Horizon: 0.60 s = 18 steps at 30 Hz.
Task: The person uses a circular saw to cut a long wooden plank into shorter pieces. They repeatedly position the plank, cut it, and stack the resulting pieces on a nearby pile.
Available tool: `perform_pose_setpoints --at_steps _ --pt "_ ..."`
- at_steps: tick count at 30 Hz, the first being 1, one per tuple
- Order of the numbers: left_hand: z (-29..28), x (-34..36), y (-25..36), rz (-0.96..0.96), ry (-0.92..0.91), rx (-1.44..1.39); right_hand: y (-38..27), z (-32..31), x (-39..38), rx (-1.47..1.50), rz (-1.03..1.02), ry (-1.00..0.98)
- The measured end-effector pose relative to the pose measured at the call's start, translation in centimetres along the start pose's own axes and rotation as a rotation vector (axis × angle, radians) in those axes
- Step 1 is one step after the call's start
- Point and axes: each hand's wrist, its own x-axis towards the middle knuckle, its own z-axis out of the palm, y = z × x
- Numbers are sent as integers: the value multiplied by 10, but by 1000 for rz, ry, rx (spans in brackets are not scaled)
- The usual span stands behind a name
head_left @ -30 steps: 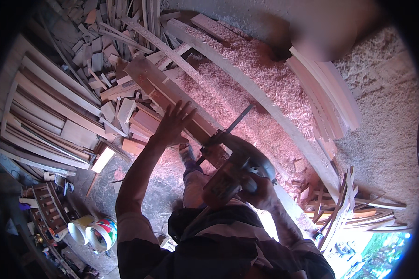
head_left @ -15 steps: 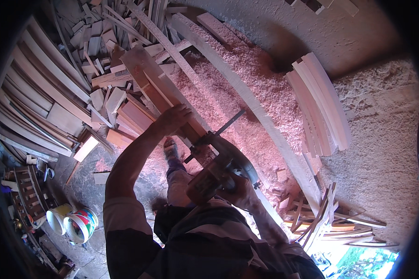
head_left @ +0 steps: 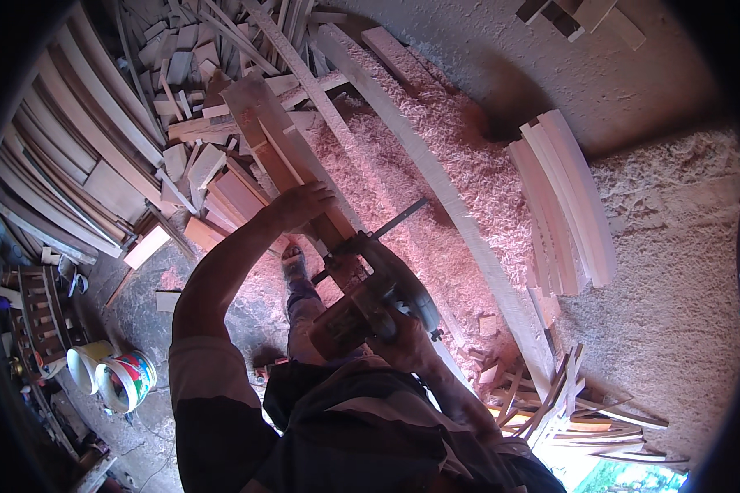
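1. A broad bed of pink-tinted wood shavings [head_left: 469, 135] covers much of the middle.
2. A stack of long boards [head_left: 66, 119] fills the left side, its edges bent by the lens.
3. A long pale plank [head_left: 423, 156] crosses the shavings from the top toward the lower right.
4. A heap of offcuts [head_left: 185, 62] lies at the upper left, in loose short blocks and strips.
5. A brown board [head_left: 278, 171], the piece being worked, runs slantwise from the upper left down to the tool, a thin pale strip along it.
6. A group of pale boards [head_left: 571, 205] stands at the right, side by side and well apart from the hands.
7. A dark handheld power tool [head_left: 362, 312] sits at the near end of the brown board, in front of the person's body.
8. Two buckets [head_left: 123, 384] stand side by side at the lower left.
9. The left hand [head_left: 304, 205] lies across the brown board, fingers extended and close together; its thumb is hidden, so I cannot tell whether it pinches the wood.
10. The right hand [head_left: 403, 343] is wrapped around the tool's handle.
11. A slim metal bar [head_left: 399, 219] juts from the tool over the shavings.
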Motion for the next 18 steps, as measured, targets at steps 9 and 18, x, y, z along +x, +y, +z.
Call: perform_pose_setpoints --at_steps 9,18 --pt "9 0 -17 10 1 92 -3 4 11 -26 -6 11" --pt "-9 1 -33 17 -72 33 -17 6 31 24 -13 26"
